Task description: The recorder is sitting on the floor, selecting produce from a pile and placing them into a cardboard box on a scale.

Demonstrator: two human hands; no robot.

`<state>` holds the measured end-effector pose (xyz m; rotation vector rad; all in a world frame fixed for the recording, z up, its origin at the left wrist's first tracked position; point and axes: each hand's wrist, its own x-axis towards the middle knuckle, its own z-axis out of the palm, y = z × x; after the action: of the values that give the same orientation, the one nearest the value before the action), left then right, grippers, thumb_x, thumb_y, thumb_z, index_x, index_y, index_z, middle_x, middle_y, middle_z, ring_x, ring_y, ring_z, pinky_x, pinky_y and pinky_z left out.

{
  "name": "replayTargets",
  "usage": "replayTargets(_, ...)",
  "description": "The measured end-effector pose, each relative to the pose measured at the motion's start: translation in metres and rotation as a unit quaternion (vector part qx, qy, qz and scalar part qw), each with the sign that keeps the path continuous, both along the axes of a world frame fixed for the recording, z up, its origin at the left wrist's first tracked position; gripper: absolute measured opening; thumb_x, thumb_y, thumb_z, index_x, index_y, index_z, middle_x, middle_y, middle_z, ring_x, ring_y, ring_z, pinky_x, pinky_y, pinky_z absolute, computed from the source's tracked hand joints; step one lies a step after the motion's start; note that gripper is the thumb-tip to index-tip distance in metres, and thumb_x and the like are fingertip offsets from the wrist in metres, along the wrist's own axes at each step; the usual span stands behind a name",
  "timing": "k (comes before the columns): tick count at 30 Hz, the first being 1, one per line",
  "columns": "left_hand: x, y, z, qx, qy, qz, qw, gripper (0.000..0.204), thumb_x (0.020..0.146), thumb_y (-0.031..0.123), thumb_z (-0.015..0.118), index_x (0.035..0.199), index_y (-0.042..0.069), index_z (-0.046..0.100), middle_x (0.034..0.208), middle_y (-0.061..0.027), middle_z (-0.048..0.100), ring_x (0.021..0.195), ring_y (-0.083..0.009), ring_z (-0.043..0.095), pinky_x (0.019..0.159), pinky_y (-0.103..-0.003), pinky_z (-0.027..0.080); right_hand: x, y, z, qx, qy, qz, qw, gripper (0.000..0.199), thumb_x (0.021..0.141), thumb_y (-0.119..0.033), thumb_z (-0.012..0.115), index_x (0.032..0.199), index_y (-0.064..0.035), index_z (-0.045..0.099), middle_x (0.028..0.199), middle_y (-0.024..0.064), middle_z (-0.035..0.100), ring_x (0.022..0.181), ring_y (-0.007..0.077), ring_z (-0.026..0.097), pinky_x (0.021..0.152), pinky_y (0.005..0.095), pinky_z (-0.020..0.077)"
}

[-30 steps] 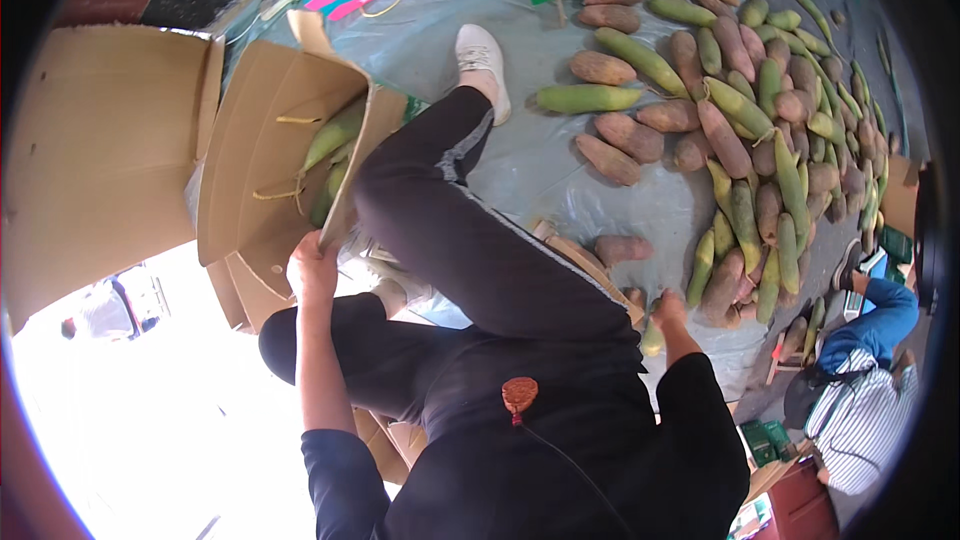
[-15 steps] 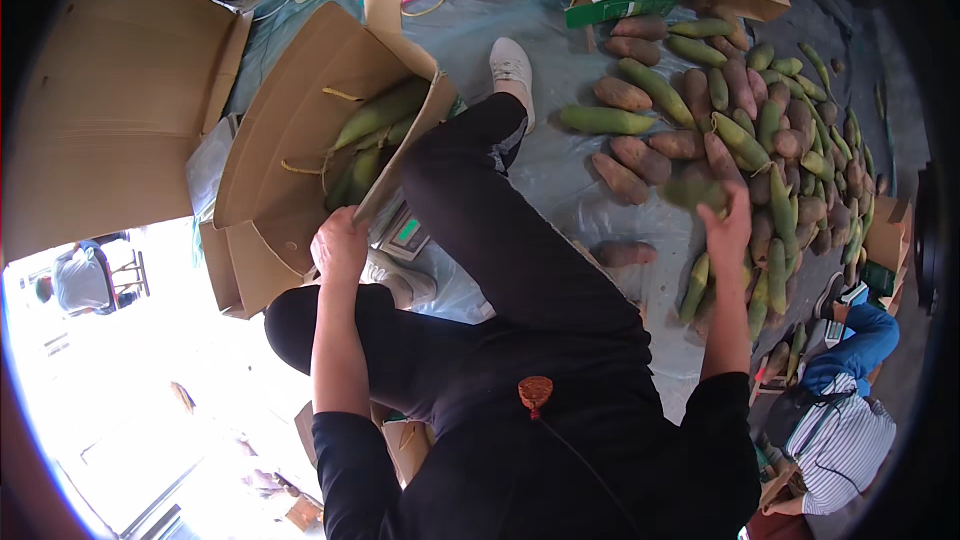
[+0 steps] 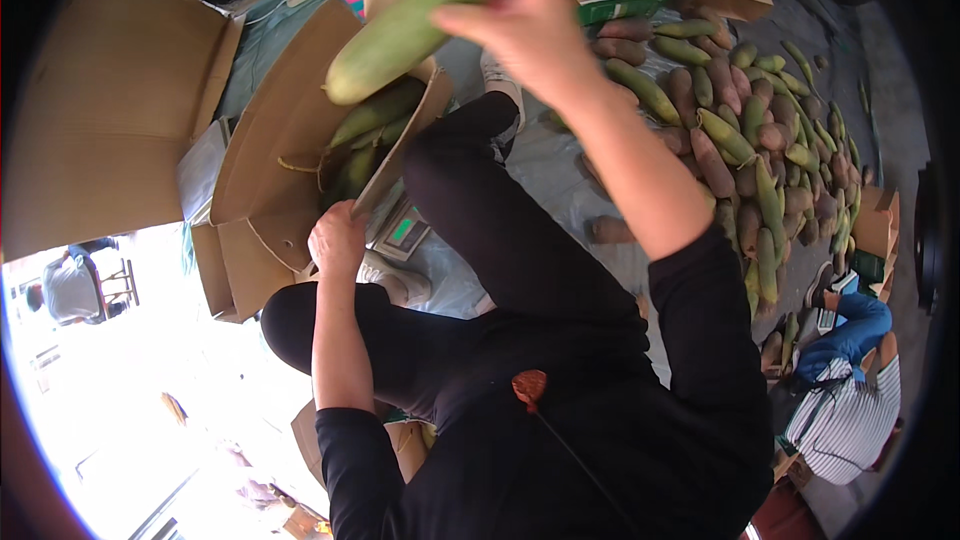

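Observation:
My right hand [image 3: 535, 25] is closed round one end of a long green radish [image 3: 395, 40], slightly blurred. The radish is held tilted above an open cardboard box [image 3: 268, 130], its pale end toward the left. Inside the box lie several green radishes [image 3: 378, 112], with yellow cord handles beside them. My left hand [image 3: 338, 238] grips the near edge of the box's right-hand flap. A scale with a lit green display [image 3: 403, 230] shows beside that flap, partly hidden by the box and my leg.
A large heap of green and reddish-brown roots [image 3: 760, 150] covers the sheeted floor at right. Green cartons [image 3: 625, 2] stand at the far side. Another open cardboard box [image 3: 110, 110] is at left. A person in a striped shirt [image 3: 845, 425] works at lower right.
My right hand has moved from the heap up and leftward, carrying the green radish over the box. My left hand has stayed on the flap.

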<state>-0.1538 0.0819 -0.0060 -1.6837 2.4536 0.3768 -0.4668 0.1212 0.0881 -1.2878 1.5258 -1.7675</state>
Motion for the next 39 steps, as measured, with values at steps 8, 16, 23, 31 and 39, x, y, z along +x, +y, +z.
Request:
replayTargets(8, -0.002, -0.002, 0.003, 0.005, -0.008, 0.005, 1.0, 0.028, 0.078, 0.023, 0.063, 0.103, 0.009, 0.066, 0.096, -0.0135, 0.066, 0.091, -0.0336, 0.062, 0.08, -0.043, 0.048, -0.013, 0.028, -0.105, 0.142, 0.076, -0.074, 0.984, 0.038, 0.08, -0.023, 0.07, 0.109, -0.0024, 0.058, 0.104, 0.0091, 0.063, 0.093, 0.0207, 0.061, 0.081, 0.0329, 0.0485)
replayTargets(16, 0.004, -0.001, -0.002, 0.001, -0.003, -0.003, 1.0, 0.025, 0.078, 0.023, 0.064, 0.101, 0.012, 0.066, 0.094, -0.0146, 0.066, 0.088, -0.0351, 0.062, 0.076, -0.044, 0.049, -0.028, 0.225, -0.262, 0.531, 0.164, -0.05, 0.83, 0.025, 0.079, -0.027, 0.061, 0.088, -0.0043, 0.066, 0.08, 0.0178, 0.066, 0.081, 0.0364, 0.063, 0.071, 0.0441, 0.0477)
replayTargets(23, -0.007, 0.0, -0.003, -0.014, 0.017, -0.031, 0.999, 0.024, 0.078, 0.022, 0.064, 0.099, 0.01, 0.066, 0.09, -0.0164, 0.066, 0.086, -0.0362, 0.062, 0.075, -0.044, 0.048, 0.0, 0.344, -0.336, 0.716, 0.165, -0.008, 0.679, 0.031, 0.082, -0.015, 0.054, 0.111, -0.0058, 0.059, 0.106, 0.0203, 0.061, 0.089, 0.0391, 0.06, 0.087, 0.045, 0.0449)
replayTargets(31, 0.002, -0.004, -0.006, -0.007, 0.028, -0.03, 0.999, 0.023, 0.077, 0.02, 0.064, 0.094, 0.005, 0.065, 0.088, -0.0193, 0.065, 0.085, -0.0382, 0.062, 0.073, -0.045, 0.048, 0.008, 0.321, -0.322, 0.635, 0.169, -0.046, 0.752, 0.044, 0.075, -0.003, 0.05, 0.118, -0.0115, 0.057, 0.12, 0.0189, 0.056, 0.112, 0.0336, 0.053, 0.094, 0.0416, 0.0435)
replayTargets(39, 0.0, 0.001, 0.0, 0.005, 0.056, -0.029, 0.998, 0.021, 0.078, 0.018, 0.063, 0.094, 0.006, 0.065, 0.087, -0.0179, 0.065, 0.085, -0.037, 0.062, 0.073, -0.044, 0.048, 0.01, 0.295, -0.311, 0.599, 0.2, 0.038, 0.774, 0.014, 0.071, -0.012, 0.065, 0.083, -0.0129, 0.071, 0.091, 0.0166, 0.067, 0.087, 0.0322, 0.064, 0.077, 0.0403, 0.0499)
